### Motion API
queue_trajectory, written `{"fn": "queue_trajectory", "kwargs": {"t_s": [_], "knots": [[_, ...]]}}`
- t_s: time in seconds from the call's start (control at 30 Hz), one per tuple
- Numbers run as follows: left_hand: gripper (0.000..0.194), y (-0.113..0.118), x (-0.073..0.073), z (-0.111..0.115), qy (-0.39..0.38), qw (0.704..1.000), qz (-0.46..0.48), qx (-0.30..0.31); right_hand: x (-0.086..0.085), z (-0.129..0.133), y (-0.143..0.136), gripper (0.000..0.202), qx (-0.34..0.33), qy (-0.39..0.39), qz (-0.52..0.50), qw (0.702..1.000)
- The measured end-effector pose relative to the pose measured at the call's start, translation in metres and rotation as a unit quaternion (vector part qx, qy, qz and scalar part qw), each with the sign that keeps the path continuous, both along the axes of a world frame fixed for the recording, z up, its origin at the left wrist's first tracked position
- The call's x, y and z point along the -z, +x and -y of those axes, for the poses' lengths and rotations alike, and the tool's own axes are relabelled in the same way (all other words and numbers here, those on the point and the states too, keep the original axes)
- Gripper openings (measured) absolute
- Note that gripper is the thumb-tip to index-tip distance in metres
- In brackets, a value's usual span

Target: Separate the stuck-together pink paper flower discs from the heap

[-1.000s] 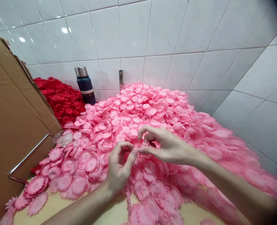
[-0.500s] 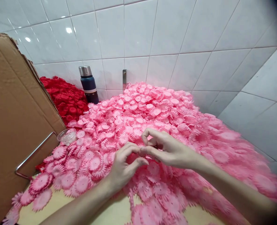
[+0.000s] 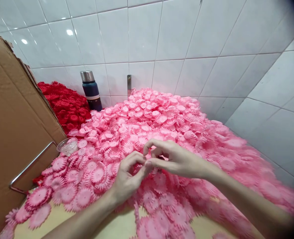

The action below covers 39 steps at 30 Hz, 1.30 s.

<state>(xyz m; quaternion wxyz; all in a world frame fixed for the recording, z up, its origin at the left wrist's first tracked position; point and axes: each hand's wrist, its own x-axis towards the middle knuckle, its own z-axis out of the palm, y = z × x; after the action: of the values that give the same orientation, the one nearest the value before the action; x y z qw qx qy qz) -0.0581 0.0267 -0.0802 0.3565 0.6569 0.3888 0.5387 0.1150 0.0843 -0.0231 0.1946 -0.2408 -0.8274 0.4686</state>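
Note:
My left hand (image 3: 130,176) and my right hand (image 3: 173,157) meet at the fingertips over a big heap of pink fringed paper-like discs (image 3: 147,116). The left thumb and fingers are drawn together in a pinch. Curled fingers and an extended thumb bring my right hand's tips against the left ones. Whatever sits between the fingertips is too small or hidden to name. Discs with scalloped, cut edges and a small centre hole lie all around and beneath both hands.
A red heap (image 3: 67,106) of similar discs and a dark blue flask (image 3: 91,91) stand at the back left. A cardboard sheet (image 3: 17,116), a bent metal rod (image 3: 32,164) and a clear plastic tub (image 3: 67,146) are at left. White tiled walls (image 3: 142,36) close the back and right.
The left thumb has closed up to the fingertips, and the right index finger has curled down toward them. The view has shifted slightly, so the surroundings sit a little further left.

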Motion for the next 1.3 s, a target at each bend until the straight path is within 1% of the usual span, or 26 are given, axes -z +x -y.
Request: {"fn": "queue_trajectory", "kwargs": {"t_s": [0.07, 0.17, 0.23, 0.3, 0.4, 0.57, 0.63, 0.7, 0.77, 0.83, 0.9, 0.97, 1.03, 1.1, 1.17, 1.3], "knots": [[0.021, 0.0, 0.002, 0.0, 0.022, 0.999, 0.003, -0.041, 0.001, -0.005, 0.004, 0.017, 0.014, 0.018, -0.038, 0.999], [0.02, 0.001, 0.005, 0.002, 0.112, 0.986, -0.016, -0.122, 0.004, -0.012, 0.006, 0.018, 0.07, 0.037, -0.107, 0.991], [0.02, 0.002, 0.006, 0.004, 0.181, 0.971, -0.045, -0.15, 0.006, -0.015, 0.006, 0.019, 0.099, 0.031, -0.139, 0.985], [0.021, 0.003, 0.007, 0.006, 0.223, 0.958, -0.068, -0.167, 0.008, -0.016, 0.004, 0.021, 0.116, 0.022, -0.155, 0.981], [0.022, 0.004, 0.009, 0.006, 0.242, 0.949, -0.082, -0.187, 0.011, -0.018, 0.002, 0.023, 0.133, 0.014, -0.163, 0.977], [0.021, 0.004, 0.012, 0.003, 0.254, 0.943, -0.083, -0.198, 0.014, -0.02, 0.003, 0.023, 0.146, 0.011, -0.162, 0.976], [0.02, 0.004, 0.013, 0.002, 0.249, 0.946, -0.078, -0.192, 0.011, -0.021, 0.006, 0.022, 0.149, 0.038, -0.149, 0.977], [0.018, 0.004, 0.013, 0.002, 0.221, 0.957, -0.074, -0.174, 0.006, -0.02, 0.01, 0.02, 0.143, 0.089, -0.131, 0.977], [0.017, 0.004, 0.013, 0.002, 0.166, 0.972, -0.07, -0.149, 0.0, -0.018, 0.013, 0.018, 0.128, 0.153, -0.11, 0.974], [0.021, 0.003, 0.012, 0.002, 0.108, 0.984, -0.057, -0.127, -0.004, -0.015, 0.013, 0.015, 0.104, 0.211, -0.083, 0.968], [0.029, 0.002, 0.011, 0.002, 0.061, 0.991, -0.04, -0.111, -0.004, -0.012, 0.012, 0.012, 0.079, 0.26, -0.054, 0.961], [0.032, 0.002, 0.009, 0.002, 0.021, 0.993, -0.033, -0.108, -0.003, -0.01, 0.01, 0.01, 0.061, 0.294, -0.03, 0.953], [0.03, 0.002, 0.007, 0.001, -0.009, 0.992, -0.04, -0.118, -0.003, -0.009, 0.009, 0.008, 0.056, 0.312, -0.015, 0.948], [0.027, 0.003, 0.006, 0.0, -0.018, 0.99, -0.052, -0.126, -0.005, -0.008, 0.01, 0.008, 0.053, 0.313, -0.004, 0.948], [0.028, 0.004, 0.007, 0.0, -0.006, 0.99, -0.055, -0.13, -0.009, -0.007, 0.011, 0.01, 0.048, 0.298, 0.018, 0.953], [0.025, 0.004, 0.007, 0.0, 0.015, 0.991, -0.051, -0.126, -0.014, 0.002, 0.007, 0.013, 0.036, 0.26, 0.096, 0.96]]}}
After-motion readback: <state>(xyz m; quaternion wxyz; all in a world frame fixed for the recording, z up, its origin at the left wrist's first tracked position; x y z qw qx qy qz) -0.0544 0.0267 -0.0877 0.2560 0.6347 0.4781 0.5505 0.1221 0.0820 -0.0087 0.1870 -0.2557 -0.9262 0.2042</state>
